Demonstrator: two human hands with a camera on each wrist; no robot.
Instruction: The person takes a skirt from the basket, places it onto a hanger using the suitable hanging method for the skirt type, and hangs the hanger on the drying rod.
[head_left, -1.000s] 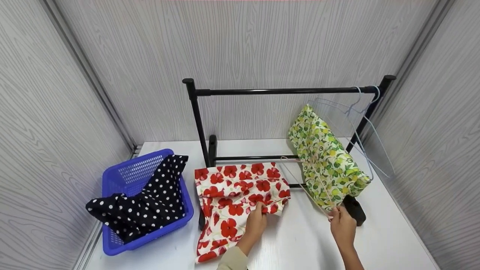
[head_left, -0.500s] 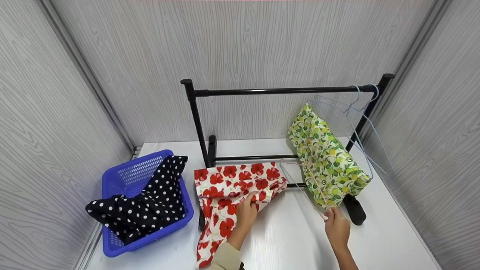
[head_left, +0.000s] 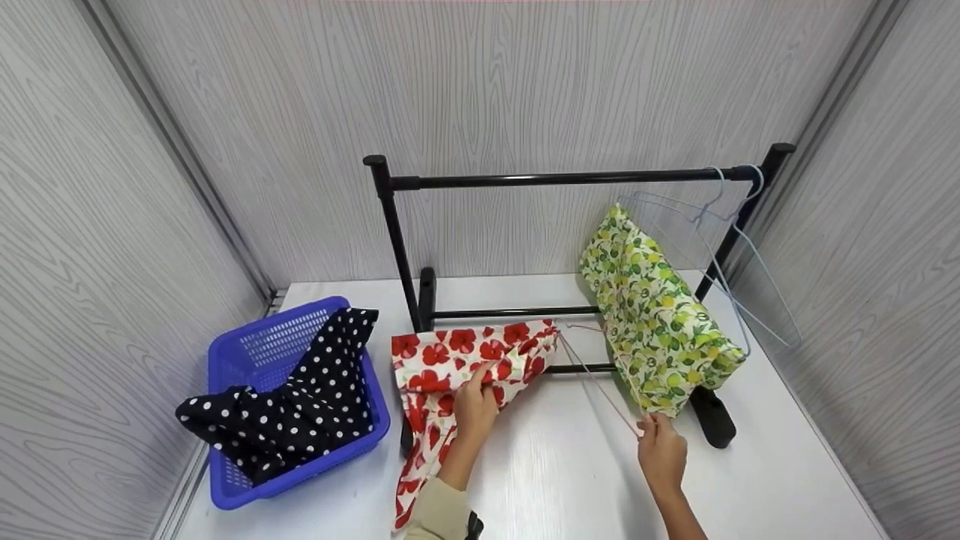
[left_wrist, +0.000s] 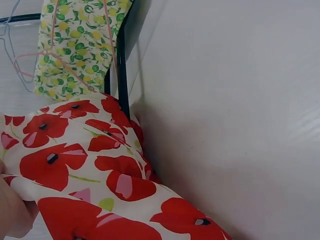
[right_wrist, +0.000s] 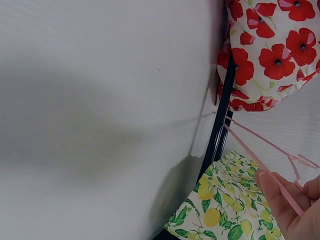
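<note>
My left hand [head_left: 476, 405] grips the right side of a white cloth with red flowers [head_left: 461, 360], which is bunched at that side; its exact kind is unclear. In my right hand [head_left: 661, 454] is a thin pink wire hanger [head_left: 600, 386], pinched near one corner. The hanger's far corner lies by the cloth's upper right edge; whether they touch, I cannot tell. In the right wrist view the fingers [right_wrist: 277, 195] lie against the pink hanger [right_wrist: 260, 162], with the flowered cloth [right_wrist: 275, 55] above. In the left wrist view, the cloth [left_wrist: 100, 165] bulges beside the thumb.
A black clothes rack [head_left: 555, 179] stands behind, with blue hangers [head_left: 720, 262] at its right end. A lemon-print cloth [head_left: 652, 300] hangs there, behind the pink hanger. On the left, a blue basket [head_left: 382, 420] holds a black polka-dot cloth [head_left: 300, 420]. White tabletop [head_left: 555, 465] lies below my hands.
My left hand has moved left and up, bunching the flowered cloth's right side inward. My right hand has shifted left with the pink hanger, bringing its far corner to the cloth's edge.
</note>
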